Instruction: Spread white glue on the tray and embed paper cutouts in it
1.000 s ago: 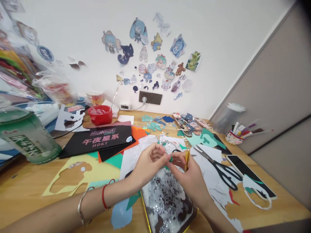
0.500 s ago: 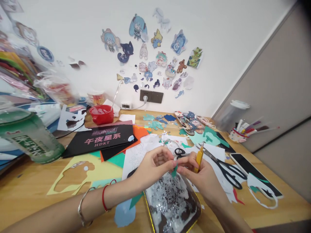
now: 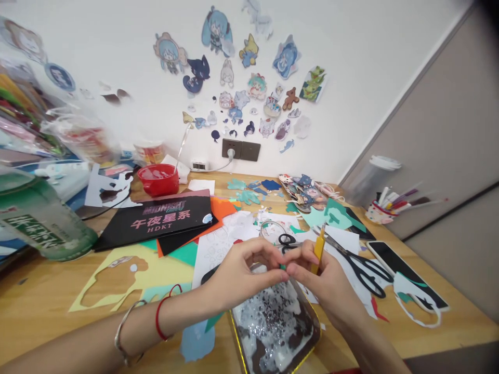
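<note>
Left hand (image 3: 253, 267), thumb and fingers pinching a small green scrap (image 3: 283, 267), mostly hidden, above a gold-edged dark panel (image 3: 273, 324) smeared white. Right hand (image 3: 325, 280), fingertips at the same scrap, a yellow cutter (image 3: 318, 252) gripped nearly upright. Just beyond, small black-handled scissors (image 3: 287, 239); to the right, large black-handled scissors (image 3: 343, 251), then a white-edged phone (image 3: 388, 261), all on the wooden bench (image 3: 42, 317)
</note>
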`<state>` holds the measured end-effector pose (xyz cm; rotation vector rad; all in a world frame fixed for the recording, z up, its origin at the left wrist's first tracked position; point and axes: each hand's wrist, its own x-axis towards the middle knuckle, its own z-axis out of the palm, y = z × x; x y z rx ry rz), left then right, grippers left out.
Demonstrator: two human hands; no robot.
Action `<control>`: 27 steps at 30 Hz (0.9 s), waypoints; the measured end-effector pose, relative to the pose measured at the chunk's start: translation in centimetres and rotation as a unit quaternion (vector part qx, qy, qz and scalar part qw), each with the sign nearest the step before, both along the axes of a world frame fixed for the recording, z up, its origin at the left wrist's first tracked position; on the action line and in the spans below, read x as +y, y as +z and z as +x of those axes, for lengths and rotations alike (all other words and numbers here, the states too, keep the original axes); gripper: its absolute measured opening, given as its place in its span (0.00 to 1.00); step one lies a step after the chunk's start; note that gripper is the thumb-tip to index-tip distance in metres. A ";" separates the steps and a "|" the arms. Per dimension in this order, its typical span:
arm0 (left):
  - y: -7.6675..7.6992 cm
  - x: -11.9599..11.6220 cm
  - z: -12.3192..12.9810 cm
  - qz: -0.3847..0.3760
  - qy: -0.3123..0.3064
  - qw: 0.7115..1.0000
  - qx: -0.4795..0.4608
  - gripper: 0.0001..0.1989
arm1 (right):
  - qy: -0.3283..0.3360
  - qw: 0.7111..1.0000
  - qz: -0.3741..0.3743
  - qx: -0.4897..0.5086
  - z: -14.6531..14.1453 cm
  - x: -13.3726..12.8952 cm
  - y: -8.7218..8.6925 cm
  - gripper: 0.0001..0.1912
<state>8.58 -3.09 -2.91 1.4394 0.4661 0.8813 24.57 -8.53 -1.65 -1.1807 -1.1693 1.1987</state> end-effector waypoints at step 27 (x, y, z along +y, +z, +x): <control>-0.3 -0.6 -0.5 0.118 0.029 0.992 0.031 0.02 | -0.011 0.999 0.031 -0.038 -0.8 -1.0 0.6 0.20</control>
